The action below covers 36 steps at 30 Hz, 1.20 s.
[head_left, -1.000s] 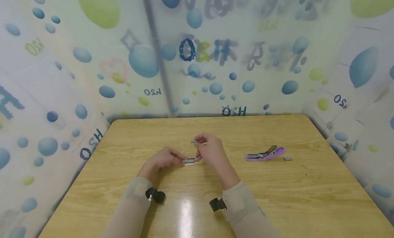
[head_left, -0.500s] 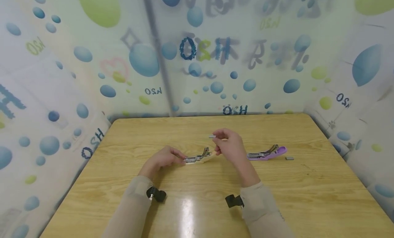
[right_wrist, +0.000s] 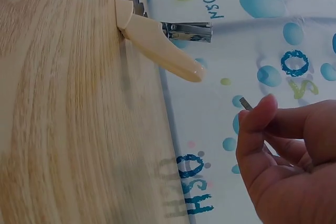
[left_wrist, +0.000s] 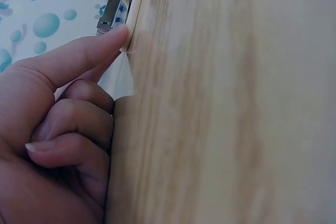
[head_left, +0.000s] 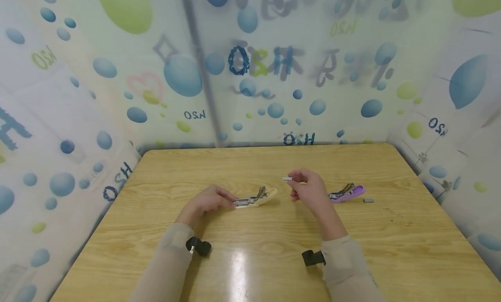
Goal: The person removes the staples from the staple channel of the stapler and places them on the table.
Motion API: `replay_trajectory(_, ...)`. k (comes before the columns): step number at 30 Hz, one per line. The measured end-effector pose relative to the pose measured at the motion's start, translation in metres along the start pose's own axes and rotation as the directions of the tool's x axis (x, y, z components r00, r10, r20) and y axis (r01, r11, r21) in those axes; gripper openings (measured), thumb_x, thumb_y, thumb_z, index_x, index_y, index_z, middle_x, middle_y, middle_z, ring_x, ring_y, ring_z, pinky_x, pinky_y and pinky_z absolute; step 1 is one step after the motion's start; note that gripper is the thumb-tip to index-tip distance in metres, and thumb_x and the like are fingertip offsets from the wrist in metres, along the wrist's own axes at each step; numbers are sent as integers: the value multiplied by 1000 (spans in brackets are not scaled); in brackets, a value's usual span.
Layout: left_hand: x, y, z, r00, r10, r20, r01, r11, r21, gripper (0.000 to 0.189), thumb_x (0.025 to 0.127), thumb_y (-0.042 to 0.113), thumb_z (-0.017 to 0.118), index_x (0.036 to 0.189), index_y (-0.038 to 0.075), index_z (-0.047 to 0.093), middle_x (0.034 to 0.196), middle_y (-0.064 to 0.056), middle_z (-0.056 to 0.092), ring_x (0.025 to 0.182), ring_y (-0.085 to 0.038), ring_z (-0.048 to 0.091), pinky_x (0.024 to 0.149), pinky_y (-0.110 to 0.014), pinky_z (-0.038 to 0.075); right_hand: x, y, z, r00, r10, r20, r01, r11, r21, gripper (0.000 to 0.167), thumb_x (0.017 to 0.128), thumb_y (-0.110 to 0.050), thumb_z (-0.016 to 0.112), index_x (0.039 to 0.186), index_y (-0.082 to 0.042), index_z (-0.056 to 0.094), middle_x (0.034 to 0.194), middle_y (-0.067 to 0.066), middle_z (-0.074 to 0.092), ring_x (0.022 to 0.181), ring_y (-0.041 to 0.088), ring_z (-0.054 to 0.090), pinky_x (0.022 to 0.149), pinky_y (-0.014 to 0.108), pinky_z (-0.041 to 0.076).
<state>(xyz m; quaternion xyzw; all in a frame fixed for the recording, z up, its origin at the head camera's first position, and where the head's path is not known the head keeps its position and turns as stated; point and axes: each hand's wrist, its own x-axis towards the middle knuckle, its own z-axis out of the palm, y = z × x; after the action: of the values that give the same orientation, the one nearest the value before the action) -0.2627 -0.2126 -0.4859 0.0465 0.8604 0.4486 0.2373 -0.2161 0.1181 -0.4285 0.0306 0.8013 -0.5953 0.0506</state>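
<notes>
An opened cream stapler lies on the wooden table, its metal parts exposed and its magazine raised at a slant. My left hand pinches its left end between thumb and forefinger; the left wrist view has the other fingers curled against the table edge. Above the table, to the stapler's right, my right hand pinches a small grey strip of staples between thumb and fingertips. The strip's tip shows in the right wrist view, apart from the stapler's cream handle.
A purple stapler, also opened, lies behind my right hand, which hides its left part. Right of it a second grey staple strip lies on the table. A patterned curtain stands behind the table.
My right hand has moved right, away from the cream stapler, carrying the staple strip, so the whole raised handle now shows. It now covers part of the purple stapler. My left hand stays put.
</notes>
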Motion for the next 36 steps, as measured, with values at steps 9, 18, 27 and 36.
replay_trajectory(9,-1,1,0,1000,-8,-11,8,1000,5,27,87,21,87,113,15,84,78,10,66,48,-6,29,48,-23,28,1,9,-8,999,35,8,-35,999,-10,25,107,-7,62,131,0,65,120,25,66,72,14,65,68,31,62)
replay_trajectory(18,-1,-1,0,1000,-20,-7,20,1000,-5,26,86,21,87,112,16,84,60,12,50,48,-6,28,47,-24,28,2,20,-9,996,66,54,-64,997,-48,21,105,-3,63,125,4,66,107,21,66,69,15,63,66,30,61)
replay_trajectory(27,-2,0,1,1000,-17,-2,17,1000,-7,27,87,22,87,113,16,84,58,12,47,48,-7,27,48,-24,27,0,28,-8,989,92,116,-85,994,-64,22,104,-2,63,124,6,65,108,22,67,69,17,63,67,33,61)
replay_trajectory(36,-1,-1,0,1000,-21,-7,21,1000,-2,27,86,23,88,112,17,84,61,12,49,49,-8,28,48,-25,27,1,33,-11,986,91,141,-79,993,-89,21,101,1,64,121,9,65,102,22,72,69,15,67,64,29,60)
